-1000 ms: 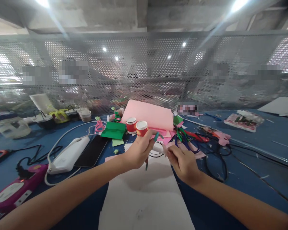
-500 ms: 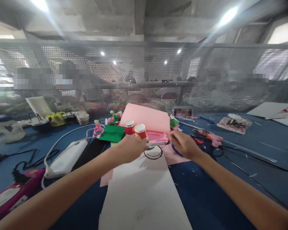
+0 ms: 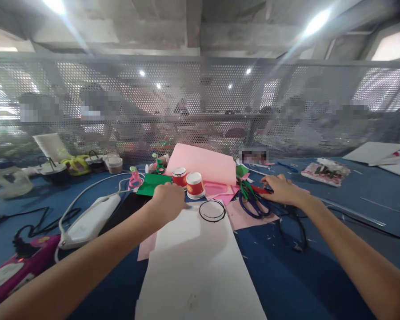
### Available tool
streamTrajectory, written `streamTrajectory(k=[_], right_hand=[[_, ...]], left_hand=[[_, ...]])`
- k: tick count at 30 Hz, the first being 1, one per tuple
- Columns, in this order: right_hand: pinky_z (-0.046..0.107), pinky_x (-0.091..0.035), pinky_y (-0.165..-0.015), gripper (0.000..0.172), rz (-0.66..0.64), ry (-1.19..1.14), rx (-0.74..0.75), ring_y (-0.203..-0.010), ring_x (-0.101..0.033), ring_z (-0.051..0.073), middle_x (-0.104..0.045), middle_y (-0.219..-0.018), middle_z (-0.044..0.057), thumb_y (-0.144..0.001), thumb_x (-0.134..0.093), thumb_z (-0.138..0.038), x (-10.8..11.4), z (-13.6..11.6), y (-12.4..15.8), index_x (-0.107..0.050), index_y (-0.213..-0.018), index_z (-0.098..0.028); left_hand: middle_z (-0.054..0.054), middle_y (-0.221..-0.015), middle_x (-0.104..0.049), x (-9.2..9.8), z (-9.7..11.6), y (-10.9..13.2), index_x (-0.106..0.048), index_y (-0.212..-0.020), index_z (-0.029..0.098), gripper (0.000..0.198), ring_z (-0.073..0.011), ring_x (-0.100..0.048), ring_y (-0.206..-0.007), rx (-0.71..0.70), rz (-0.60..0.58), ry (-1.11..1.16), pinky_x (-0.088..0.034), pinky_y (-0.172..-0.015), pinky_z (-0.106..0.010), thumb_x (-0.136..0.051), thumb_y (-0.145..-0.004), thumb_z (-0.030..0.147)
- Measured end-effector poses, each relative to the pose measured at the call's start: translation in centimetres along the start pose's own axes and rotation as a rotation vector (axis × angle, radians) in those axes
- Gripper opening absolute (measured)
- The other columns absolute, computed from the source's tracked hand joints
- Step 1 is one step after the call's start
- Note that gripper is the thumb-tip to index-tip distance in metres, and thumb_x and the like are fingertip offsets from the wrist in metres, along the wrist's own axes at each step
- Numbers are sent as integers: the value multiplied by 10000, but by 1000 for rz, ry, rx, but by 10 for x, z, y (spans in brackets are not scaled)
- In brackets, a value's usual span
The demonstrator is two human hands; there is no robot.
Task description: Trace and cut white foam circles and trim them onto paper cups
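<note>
My left hand (image 3: 169, 202) is closed at the left edge of long white paper (image 3: 200, 266). What it pinches is mostly hidden; only a small tip shows. Near it stand two red-and-white paper cups (image 3: 195, 186) (image 3: 179, 178). A thin black ring (image 3: 212, 211) lies on the paper's far end. Over on the right, my right hand (image 3: 282, 190) has its fingers curled on a red-handled tool (image 3: 262, 190), whose kind I cannot make out. Blue-handled scissors (image 3: 255, 206) rest on pink paper (image 3: 235, 218), just left of that hand.
Green paper (image 3: 150, 184), a dark flat slab (image 3: 125, 213) and a white power strip (image 3: 91, 220) lie to the left. Pink sheet (image 3: 202, 162) curves up behind the cups. A black cable loop (image 3: 296, 235) lies below my right hand. Mesh partition (image 3: 200, 98) bounds the back.
My hands have moved apart. My left hand went left, uncovering the cup and black ring; the white stick-like piece it held no longer shows. My right hand went right, off the blue-handled scissors.
</note>
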State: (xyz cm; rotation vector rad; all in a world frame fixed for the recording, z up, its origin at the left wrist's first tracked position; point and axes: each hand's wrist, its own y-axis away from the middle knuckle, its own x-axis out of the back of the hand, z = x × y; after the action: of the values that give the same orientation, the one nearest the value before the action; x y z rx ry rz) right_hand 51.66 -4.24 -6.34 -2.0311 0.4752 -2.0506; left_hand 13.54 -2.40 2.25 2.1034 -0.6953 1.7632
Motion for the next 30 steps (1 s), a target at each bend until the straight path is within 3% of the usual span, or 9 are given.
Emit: streamTrajectory(k=[3, 6, 10, 13, 20, 22, 26, 30], right_hand=[[360, -399, -740, 387, -98, 74, -22, -963, -554, 316, -657, -1027, 139, -753, -587, -411, 0, -9, -2, -628, -1044, -160], [377, -388, -754, 382, -95, 100, -43, -973, -544, 335, -659, -1000, 145, -756, -589, -395, -1, -16, -4, -645, -1038, -143], [419, -367, -805, 346, -78, 122, -38, -1013, -514, 345, -644, -1016, 147, -810, -535, -391, -2, -23, -4, -661, -1022, -149], [463, -344, -845, 320, -46, 178, -14, -1046, -481, 354, -609, -1076, 177, -846, -501, -351, -3, -28, -2, -660, -1003, -123], [528, -199, -1005, 211, 299, 442, 62, -1157, -406, 345, -631, -1035, 157, -818, -501, -149, 17, -32, 7, -664, -948, -119], [495, -240, -989, 213, 337, 467, 59, -1145, -417, 334, -629, -1032, 160, -793, -507, -116, 28, -33, 10, -659, -941, -108], [415, -370, -822, 210, 261, 476, 30, -980, -492, 320, -611, -958, 191, -789, -507, -131, 46, -35, 13, -643, -938, -73], [427, -393, -753, 199, 244, 449, -24, -954, -493, 355, -597, -944, 210, -809, -522, -215, 55, -25, 13, -619, -943, -104]], left_hand=[[-177, -1154, -606, -2, 2, 2, -580, -1053, 116, 534, -326, -566, -1084, -300, -88, 72, -471, -872, -384, -681, -731, 529], [-216, -1224, -527, -15, -3, -4, -519, -1113, 98, 747, -377, -500, -1143, -458, -109, 55, -453, -893, -425, -758, -601, 587], [-225, -1254, -480, -32, -6, -13, -441, -1197, 120, 806, -400, -471, -1160, -371, -73, 22, -432, -897, -479, -781, -596, 535], [-256, -1288, -450, -33, -3, -14, -413, -1235, 113, 848, -437, -423, -1206, -331, -89, -7, -402, -919, -523, -767, -603, 557], [-269, -1337, -402, -33, -5, -18, -404, -1259, 107, 895, -436, -414, -1200, -297, -141, -16, -383, -937, -539, -734, -596, 610], [-260, -1347, -391, -35, -7, -21, -404, -1262, 120, 913, -442, -425, -1184, -284, -151, 3, -391, -923, -540, -712, -583, 648], [-247, -1292, -436, -39, -10, -24, -408, -1273, 119, 1016, -463, -447, -1141, -257, -122, 50, -393, -900, -554, -696, -506, 719], [-277, -1278, -444, -42, -12, -26, -402, -1286, 90, 1078, -481, -442, -1139, -259, -105, 79, -382, -902, -566, -689, -473, 737]])
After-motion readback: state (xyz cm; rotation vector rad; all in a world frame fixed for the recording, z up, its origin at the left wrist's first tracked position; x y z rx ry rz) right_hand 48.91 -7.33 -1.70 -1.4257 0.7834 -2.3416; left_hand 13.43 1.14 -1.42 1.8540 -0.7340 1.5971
